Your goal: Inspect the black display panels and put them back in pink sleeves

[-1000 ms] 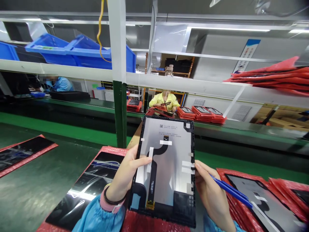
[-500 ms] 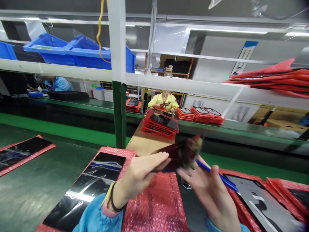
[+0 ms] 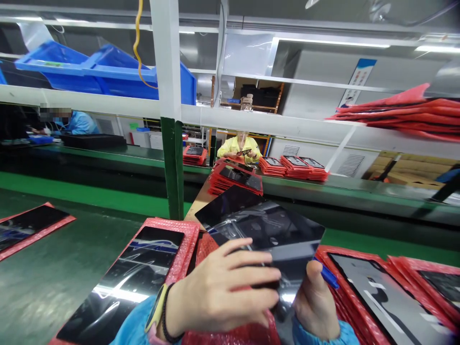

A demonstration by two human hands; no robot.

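A glossy black screen panel (image 3: 266, 225) is tilted up in front of me, its face reflecting the lights. My right hand (image 3: 316, 297) grips its right edge, thumb on the near side. A blue pen (image 3: 326, 274) sticks out behind that thumb. My left hand (image 3: 233, 282) spreads its fingers in front of the panel's lower left part; whether the fingertips touch the face I cannot tell. Beneath lies red bubble wrap (image 3: 230, 333), partly hidden by my hands. Left of it, another black panel (image 3: 125, 282) rests on red bubble wrap.
Panels with grey backs (image 3: 370, 287) lie on red wrap at the right. A stack of wrapped panels (image 3: 235, 177) stands on a wooden board ahead. A green-and-white post (image 3: 171, 158) rises left of centre. Blue bins (image 3: 104, 72) sit on the shelf. A co-worker in yellow (image 3: 239, 146) sits opposite.
The panel has turned from nearly edge-on and blurred to showing its broad glossy face. My left hand has come lower and right, fingers spreading; my right hand has closed on the panel's edge.
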